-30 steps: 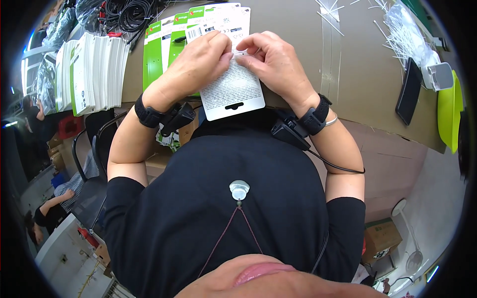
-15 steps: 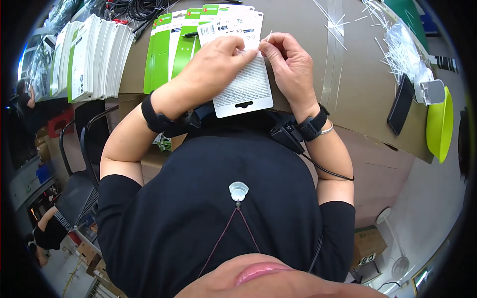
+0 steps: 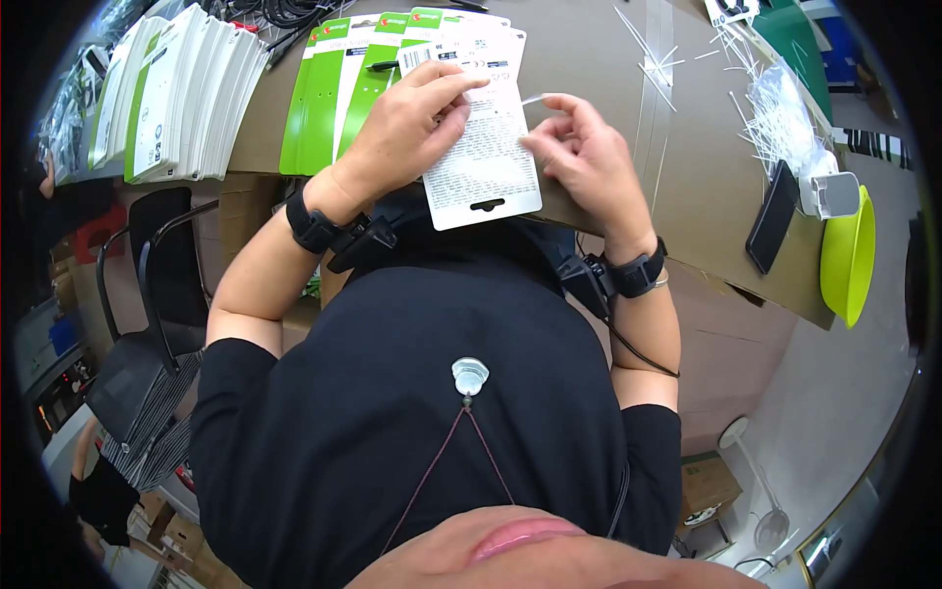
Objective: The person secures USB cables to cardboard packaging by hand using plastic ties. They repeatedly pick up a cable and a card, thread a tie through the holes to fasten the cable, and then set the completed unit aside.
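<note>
A white printed packaging card (image 3: 486,182) with a hanging slot lies face down at the table's front edge, partly over other green and white cards (image 3: 368,103). My left hand (image 3: 407,128) rests over the card's left side, its index finger and thumb apart. Beside the right edge, my right hand (image 3: 589,162) hovers with thumb and index finger spread. A thin whitish strip (image 3: 533,99) juts from the card's edge by the index fingertip; whether they touch is hard to tell. A small black stick-like part (image 3: 383,66) shows at the card's left.
A tall stack of cards (image 3: 186,98) stands at the left, with black cables (image 3: 280,12) behind. Loose thin white strips (image 3: 657,69) and a clear bag (image 3: 785,103) lie to the right. A phone (image 3: 772,218) and a yellow-green bowl (image 3: 849,260) are at the right edge.
Both hands were close together at the card's top, the right one pinching a thin strip. They have moved apart, and the right fingers have spread, moving right and down.
</note>
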Available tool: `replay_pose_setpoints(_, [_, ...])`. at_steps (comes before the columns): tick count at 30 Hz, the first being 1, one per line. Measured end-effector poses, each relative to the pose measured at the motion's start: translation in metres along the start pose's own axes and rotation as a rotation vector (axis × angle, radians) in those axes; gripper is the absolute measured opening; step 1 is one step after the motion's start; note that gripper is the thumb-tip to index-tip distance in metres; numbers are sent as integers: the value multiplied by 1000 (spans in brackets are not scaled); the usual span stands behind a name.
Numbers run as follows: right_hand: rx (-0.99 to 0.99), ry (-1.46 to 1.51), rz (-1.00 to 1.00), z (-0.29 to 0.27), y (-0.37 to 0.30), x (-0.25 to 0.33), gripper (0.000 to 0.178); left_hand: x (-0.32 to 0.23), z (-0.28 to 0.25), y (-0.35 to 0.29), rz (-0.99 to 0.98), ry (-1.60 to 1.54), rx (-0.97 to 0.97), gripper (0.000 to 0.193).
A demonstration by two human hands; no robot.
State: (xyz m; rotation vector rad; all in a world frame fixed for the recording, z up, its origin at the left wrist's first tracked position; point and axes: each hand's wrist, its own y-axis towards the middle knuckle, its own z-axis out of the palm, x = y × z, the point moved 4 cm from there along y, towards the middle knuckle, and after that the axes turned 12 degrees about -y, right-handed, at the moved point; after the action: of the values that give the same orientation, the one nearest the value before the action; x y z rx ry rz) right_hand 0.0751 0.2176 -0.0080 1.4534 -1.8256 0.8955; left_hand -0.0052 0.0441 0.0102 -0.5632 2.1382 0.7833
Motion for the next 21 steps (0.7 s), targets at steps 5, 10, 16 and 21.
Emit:
replay_pose_setpoints(5, [-33, 411, -116, 4, 2, 25, 34, 8, -34, -8, -18, -441, -406, 21])
replay_pose_setpoints(10, [-357, -376, -726, -30, -33, 80, 25, 28, -90, -23, -20, -680, -618, 25])
replay_pose_setpoints(16, [52, -465, -729, -1, -38, 39, 20, 23, -78, -34, -305, -264, -199, 24])
replay_pose_setpoints(21, [-149, -265, -299, 0, -16, 27, 21, 3, -25, -16, -429, 111, 99, 26])
